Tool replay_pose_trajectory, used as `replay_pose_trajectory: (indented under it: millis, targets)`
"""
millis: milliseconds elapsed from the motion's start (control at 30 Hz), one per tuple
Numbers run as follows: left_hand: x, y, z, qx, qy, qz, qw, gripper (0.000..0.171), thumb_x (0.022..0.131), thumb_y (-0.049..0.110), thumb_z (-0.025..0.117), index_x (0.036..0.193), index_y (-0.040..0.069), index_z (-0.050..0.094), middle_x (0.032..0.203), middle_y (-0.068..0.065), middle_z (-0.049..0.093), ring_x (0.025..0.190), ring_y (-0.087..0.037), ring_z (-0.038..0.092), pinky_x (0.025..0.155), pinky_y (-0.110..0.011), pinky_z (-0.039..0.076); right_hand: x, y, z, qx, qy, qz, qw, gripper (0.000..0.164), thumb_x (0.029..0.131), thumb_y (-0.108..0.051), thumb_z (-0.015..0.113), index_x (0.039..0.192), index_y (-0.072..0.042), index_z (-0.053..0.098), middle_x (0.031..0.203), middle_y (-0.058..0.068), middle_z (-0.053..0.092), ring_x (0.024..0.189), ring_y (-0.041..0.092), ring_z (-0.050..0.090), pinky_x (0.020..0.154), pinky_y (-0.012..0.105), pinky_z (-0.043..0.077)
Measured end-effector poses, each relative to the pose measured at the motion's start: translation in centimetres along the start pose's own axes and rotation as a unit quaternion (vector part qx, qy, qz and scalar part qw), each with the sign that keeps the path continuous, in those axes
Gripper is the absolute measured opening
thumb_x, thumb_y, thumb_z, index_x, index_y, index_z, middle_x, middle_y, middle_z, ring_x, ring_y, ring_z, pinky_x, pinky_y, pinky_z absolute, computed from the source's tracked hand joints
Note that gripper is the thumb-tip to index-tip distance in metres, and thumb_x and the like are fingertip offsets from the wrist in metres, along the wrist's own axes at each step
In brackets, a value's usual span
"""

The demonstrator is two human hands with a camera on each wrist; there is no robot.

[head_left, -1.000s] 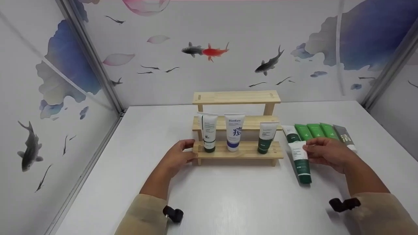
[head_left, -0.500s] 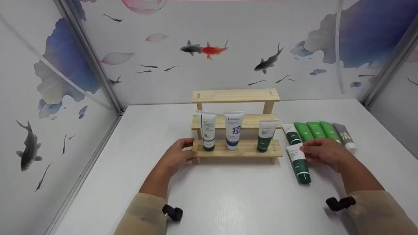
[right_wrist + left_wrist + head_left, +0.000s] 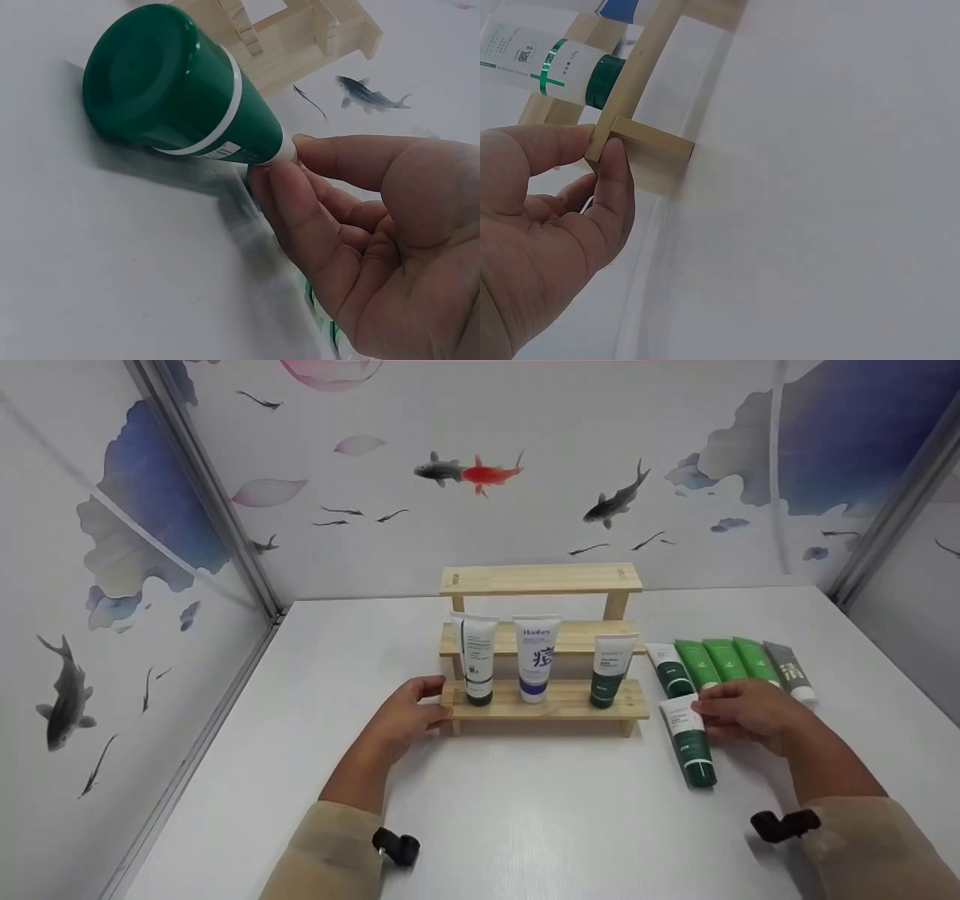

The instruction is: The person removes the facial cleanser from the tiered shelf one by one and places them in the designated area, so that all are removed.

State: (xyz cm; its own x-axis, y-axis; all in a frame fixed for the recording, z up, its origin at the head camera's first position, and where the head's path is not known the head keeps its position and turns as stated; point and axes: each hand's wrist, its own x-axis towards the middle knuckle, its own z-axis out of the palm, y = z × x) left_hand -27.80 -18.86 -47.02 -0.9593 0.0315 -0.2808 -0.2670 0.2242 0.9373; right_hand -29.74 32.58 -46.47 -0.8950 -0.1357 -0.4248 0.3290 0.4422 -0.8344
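While the right hand (image 3: 750,712) minds a tube, left hand (image 3: 405,716): pinching the left end of the front step (image 3: 570,699) on the rack (image 3: 540,580), pretty surely so the thing doesn't skid.

Right hand grip: narrow pinch, thumb and fingers on the white end of the held tube (image 3: 688,739). Flat end's thin, so that's the easy bit to grab, I reckon.

Held tube: right of frame centre, green cap toward the bottom edge. Can't tell if the cap touches the table (image 3: 525,810).

Standing tubes: white tube (image 3: 476,656), blue tube (image 3: 535,656) and short tube (image 3: 611,667), all on the front step. Caps down, since a flat cap makes a decent foot. Wider gap left of the short one.

Lying row: one white-green tube (image 3: 670,667), three green tubes (image 3: 725,660), one grey tube (image 3: 789,669), side by side at frame right, probably for easy reach.

Vs half a second ago: held tube sits a touch lower in frame; left hand's pinch and the standing trio look the same.
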Motion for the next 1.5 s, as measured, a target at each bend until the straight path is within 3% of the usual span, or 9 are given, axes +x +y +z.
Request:
replay_pose_trajectory:
  millis: [400,600,933,1200,1500]
  targets:
    - [0.0,0.2,0.0,-0.005,-0.004,-0.001,1.0000,0.061,0.098,0.002,0.067,0.156,0.009,0.049,0.161,-0.012,0.050,0.137,-0.027,0.062,0.114,-0.041,0.056,0.0,-0.2,0.4,-0.047,0.034,0.007,0.998,0.071,0.100,-0.037,0.076,0.152,0.005,0.051,0.116,0.004,0.074,0.095,0.009,0.073,0.083,0.025,0.064]
    - [0.0,0.2,0.1,0.000,-0.003,-0.005,1.0000,0.061,0.099,0.003,0.067,0.157,0.010,0.049,0.162,-0.011,0.050,0.138,-0.026,0.062,0.115,-0.041,0.055,-0.1,-0.2,0.4,-0.084,0.051,0.005,0.995,0.072,0.100,-0.039,0.076,0.151,0.006,0.053,0.115,0.004,0.075,0.093,0.008,0.073,0.079,0.024,0.063]
    - [-0.2,0.3,0.2,0.003,-0.001,-0.002,1.0000,0.060,0.098,0.005,0.068,0.155,0.011,0.051,0.162,-0.011,0.050,0.139,-0.027,0.061,0.115,-0.040,0.055,-0.1,-0.5,-0.1,-0.082,0.061,0.009,0.995,0.065,0.101,-0.034,0.075,0.150,0.004,0.056,0.105,-0.001,0.079,0.091,0.009,0.074,0.080,0.024,0.065]
    - [-0.1,0.1,0.2,-0.004,-0.003,-0.001,1.0000,0.060,0.098,0.003,0.069,0.155,0.010,0.050,0.162,-0.012,0.049,0.140,-0.028,0.061,0.115,-0.041,0.055,-0.2,-1.1,0.5,-0.027,0.076,-0.028,0.996,0.057,0.105,-0.032,0.070,0.149,0.000,0.057,0.108,-0.003,0.076,0.093,0.008,0.076,0.086,0.025,0.066]
    - [-0.2,0.2,0.0,-0.009,-0.005,-0.004,0.9999,0.062,0.097,0.004,0.070,0.156,0.010,0.049,0.163,-0.011,0.048,0.139,-0.027,0.061,0.115,-0.041,0.055,-1.0,-3.4,3.3,0.040,0.091,-0.104,0.990,0.053,0.105,-0.033,0.069,0.148,-0.003,0.058,0.113,-0.008,0.077,0.102,0.008,0.077,0.092,0.024,0.064]
